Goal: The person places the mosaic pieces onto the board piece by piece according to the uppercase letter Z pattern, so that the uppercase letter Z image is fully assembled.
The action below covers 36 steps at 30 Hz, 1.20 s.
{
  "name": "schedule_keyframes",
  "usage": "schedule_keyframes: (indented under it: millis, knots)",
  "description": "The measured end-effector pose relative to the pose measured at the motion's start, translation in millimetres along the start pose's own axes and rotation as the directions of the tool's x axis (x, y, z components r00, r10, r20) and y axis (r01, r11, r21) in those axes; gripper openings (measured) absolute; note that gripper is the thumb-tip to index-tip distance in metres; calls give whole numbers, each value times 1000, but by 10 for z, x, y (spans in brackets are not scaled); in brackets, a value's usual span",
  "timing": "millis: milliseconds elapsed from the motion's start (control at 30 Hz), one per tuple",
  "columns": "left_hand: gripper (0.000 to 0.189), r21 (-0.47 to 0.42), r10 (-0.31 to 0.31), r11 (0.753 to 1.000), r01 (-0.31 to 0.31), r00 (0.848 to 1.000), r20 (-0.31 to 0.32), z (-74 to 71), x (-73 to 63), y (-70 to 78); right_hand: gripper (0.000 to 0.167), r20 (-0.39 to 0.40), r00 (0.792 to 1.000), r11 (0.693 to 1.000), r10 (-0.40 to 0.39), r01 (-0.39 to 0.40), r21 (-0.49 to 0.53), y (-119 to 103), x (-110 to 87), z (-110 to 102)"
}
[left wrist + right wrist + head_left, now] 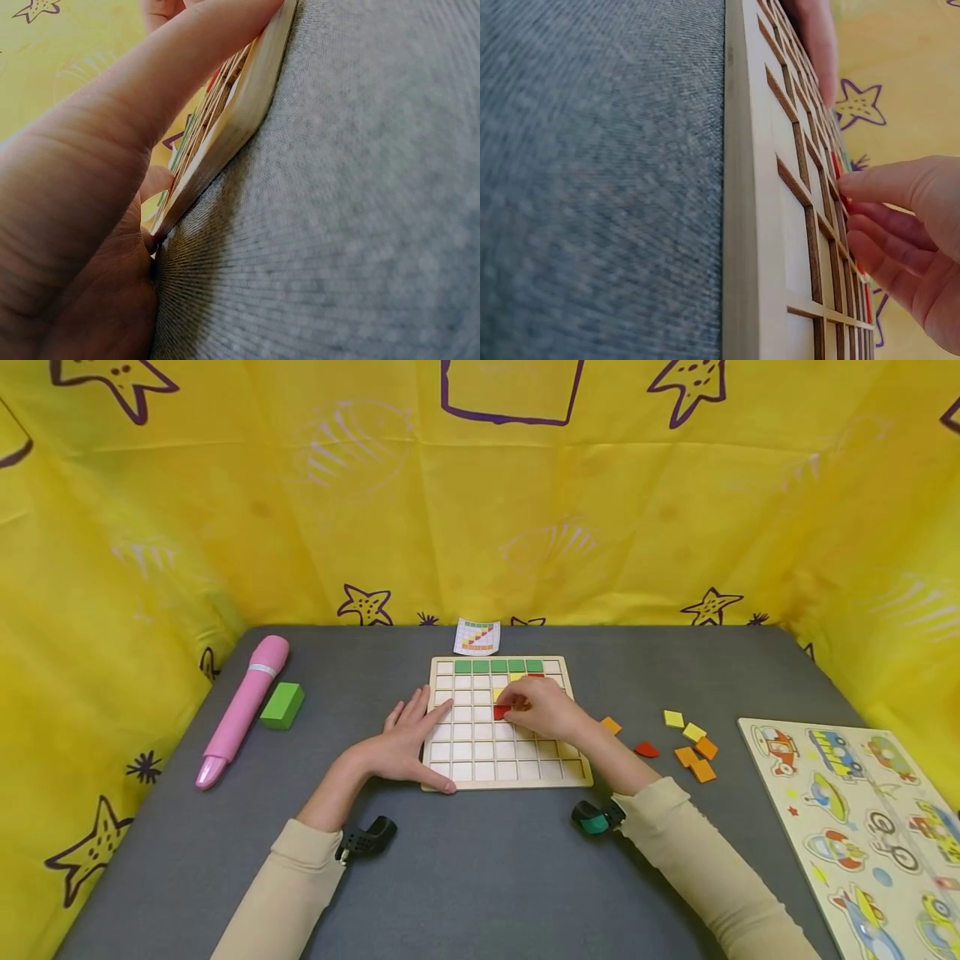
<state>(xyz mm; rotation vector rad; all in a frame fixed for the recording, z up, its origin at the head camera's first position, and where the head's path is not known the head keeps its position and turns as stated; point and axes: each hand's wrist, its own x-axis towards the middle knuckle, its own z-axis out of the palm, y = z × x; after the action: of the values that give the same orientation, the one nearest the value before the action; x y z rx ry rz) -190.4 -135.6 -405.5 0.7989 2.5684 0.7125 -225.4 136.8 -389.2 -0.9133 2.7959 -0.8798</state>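
Note:
A wooden grid board (462, 772) lies flat, with green tiles (498, 667) along its top row and a few red and yellow pieces below them. My left hand (397, 747) rests on the board's left edge, fingers spread and thumb along the near corner; in the left wrist view the thumb (202, 45) reaches over the wooden rim. The right hand (543, 706) is over the middle of the grid, its thumb and fingers pinching at a red tile (500, 713) in a cell. From the right wrist view, the thumb (885, 184) touches its edge.
A small pattern card (477, 638) stands behind the board. Loose orange tiles (702, 770), yellow tiles (673, 718) and a red piece (646, 749) lie right. Farther right is a picture puzzle board (847, 802). At left are a pink microphone-shaped object (243, 714) and a green block (282, 706).

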Motion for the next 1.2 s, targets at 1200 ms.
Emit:
schedule_keyframes:
  millis: [1200]
  knots:
    - [123,-3,-5,1000,5,1000,-18,21,9,2,21,-44,982,983,182,-183,-26,754,-1244,-828]
